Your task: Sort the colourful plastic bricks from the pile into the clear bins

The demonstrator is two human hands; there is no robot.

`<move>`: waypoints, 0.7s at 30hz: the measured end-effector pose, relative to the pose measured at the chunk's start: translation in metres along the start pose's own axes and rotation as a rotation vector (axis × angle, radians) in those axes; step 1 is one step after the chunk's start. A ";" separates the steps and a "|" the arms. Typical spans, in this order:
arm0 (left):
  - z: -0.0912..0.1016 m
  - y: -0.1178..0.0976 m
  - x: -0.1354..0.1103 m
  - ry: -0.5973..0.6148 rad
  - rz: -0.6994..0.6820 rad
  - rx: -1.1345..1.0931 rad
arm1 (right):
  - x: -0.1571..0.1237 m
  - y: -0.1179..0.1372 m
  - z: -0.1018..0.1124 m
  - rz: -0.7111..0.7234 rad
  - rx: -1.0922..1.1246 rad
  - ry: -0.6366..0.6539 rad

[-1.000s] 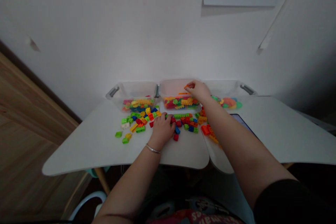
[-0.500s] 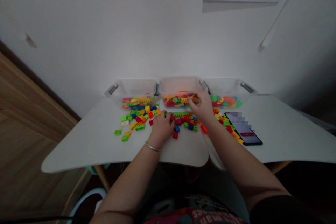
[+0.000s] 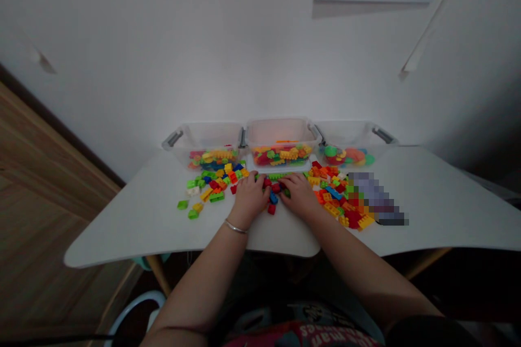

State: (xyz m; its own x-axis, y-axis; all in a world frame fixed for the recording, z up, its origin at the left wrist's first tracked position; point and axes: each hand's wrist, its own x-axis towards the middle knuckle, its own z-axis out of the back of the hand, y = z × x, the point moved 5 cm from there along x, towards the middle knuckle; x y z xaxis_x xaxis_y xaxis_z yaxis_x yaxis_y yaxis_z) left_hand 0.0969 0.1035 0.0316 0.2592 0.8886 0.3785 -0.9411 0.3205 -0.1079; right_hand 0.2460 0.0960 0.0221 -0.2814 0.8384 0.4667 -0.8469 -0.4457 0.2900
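The left hand [image 3: 250, 199] and the right hand [image 3: 299, 195] are held palm-down and just apart on a white table [image 3: 122, 227], and both are laid over a central cluster of plastic building bricks [image 3: 273, 198] in red, blue and green. The fingers of each hand are loosely curved, neither spread flat nor closed into a fist, and they are seen touching the bricks; whether any brick is gripped cannot be told, since the fingers hide what lies beneath them. A row of green bricks is seen just beyond the fingertips, and a few red and blue bricks are left showing in the gap between the hands. A metal bangle [image 3: 236, 226] is worn on the left wrist. To the left of the hands, a looser scatter of green, yellow, orange and blue bricks [image 3: 215, 187] is spread across the tabletop, and to the right, a denser pile of orange, yellow, red and blue bricks [image 3: 336, 198] is heaped. That pile is bordered by a pixelated smartphone [image 3: 376, 198]. Three clear plastic bins with grey handles are lined up along the far edge of the table: the left bin [image 3: 203, 143] and the middle bin [image 3: 280, 135] are seen holding mixed bricks, and the right bin [image 3: 354, 135] holds rounded coloured pieces.
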 end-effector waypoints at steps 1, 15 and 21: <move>-0.001 0.000 0.000 -0.003 -0.001 0.000 | 0.001 0.000 -0.001 -0.004 -0.001 -0.001; -0.001 0.002 0.000 -0.027 -0.015 -0.055 | -0.002 -0.012 0.002 -0.074 0.033 -0.093; 0.001 0.002 0.000 -0.010 -0.013 -0.050 | -0.004 -0.017 0.002 -0.095 0.119 -0.129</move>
State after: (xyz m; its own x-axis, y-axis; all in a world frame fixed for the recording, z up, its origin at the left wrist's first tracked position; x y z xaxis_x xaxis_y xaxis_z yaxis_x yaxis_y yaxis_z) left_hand 0.0949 0.1037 0.0321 0.2692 0.8810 0.3891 -0.9254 0.3485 -0.1489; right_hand 0.2622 0.0999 0.0169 -0.1359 0.8350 0.5332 -0.8056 -0.4064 0.4311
